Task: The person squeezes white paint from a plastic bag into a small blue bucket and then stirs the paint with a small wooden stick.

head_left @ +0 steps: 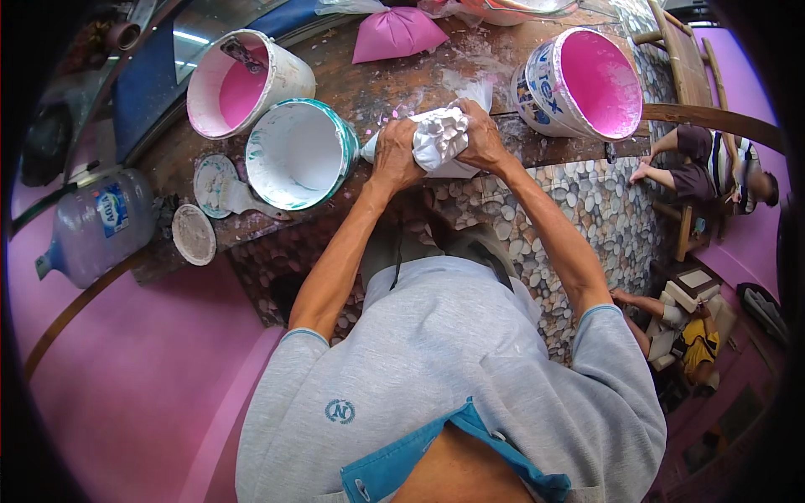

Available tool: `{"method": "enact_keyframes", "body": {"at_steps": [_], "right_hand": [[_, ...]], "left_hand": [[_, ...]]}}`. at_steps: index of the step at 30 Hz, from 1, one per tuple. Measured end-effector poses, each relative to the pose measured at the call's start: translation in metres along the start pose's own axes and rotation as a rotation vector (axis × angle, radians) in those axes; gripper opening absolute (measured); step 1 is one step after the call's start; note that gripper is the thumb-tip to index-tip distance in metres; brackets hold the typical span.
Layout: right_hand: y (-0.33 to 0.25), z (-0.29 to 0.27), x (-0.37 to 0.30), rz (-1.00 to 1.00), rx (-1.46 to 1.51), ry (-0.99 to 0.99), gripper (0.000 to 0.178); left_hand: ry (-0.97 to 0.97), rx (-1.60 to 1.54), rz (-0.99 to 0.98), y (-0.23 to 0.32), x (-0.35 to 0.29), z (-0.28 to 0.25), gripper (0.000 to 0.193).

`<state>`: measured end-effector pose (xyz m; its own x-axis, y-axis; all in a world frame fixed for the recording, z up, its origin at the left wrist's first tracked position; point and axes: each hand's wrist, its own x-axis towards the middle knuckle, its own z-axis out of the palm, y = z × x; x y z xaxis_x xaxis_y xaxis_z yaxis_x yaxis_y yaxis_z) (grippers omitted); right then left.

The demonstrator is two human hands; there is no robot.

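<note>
A lumpy, crumpled white plastic bag [440, 138] is at the table's near edge, between my two hands. My left hand [397, 157] is closed on its left side, the fingers curled and partly hidden. On the other side my right hand [484, 139] grips it, fingers wrapped behind. Clear plastic film [478, 87] sticks up beyond the right hand. Whatever fills the bag cannot be made out. Just left of my left hand stands a white-lined bucket with a green rim [345, 138].
Pink paint fills a bucket [194, 94] at the back left and another bucket [534, 101] at the right. A tied pink bag [397, 35] lies at the back. Lids [194, 235] and a scraper [243, 199] lie left, near a water jug [101, 226]. Two people sit at the far right.
</note>
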<state>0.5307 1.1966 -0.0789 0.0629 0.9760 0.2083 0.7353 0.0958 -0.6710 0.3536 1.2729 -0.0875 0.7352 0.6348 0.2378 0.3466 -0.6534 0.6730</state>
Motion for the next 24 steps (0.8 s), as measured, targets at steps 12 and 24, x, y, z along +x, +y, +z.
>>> {"method": "enact_keyframes", "body": {"at_steps": [12,24], "right_hand": [[-0.007,0.002,0.0,0.116,0.073,-0.028,0.038],[-0.014,0.005,0.011,0.403,0.184,-0.106,0.046]], "left_hand": [[0.069,-0.105,-0.022,-0.015,-0.001,0.025,0.036],[0.125,-0.006,-0.2,0.014,0.007,0.005,0.034]]}}
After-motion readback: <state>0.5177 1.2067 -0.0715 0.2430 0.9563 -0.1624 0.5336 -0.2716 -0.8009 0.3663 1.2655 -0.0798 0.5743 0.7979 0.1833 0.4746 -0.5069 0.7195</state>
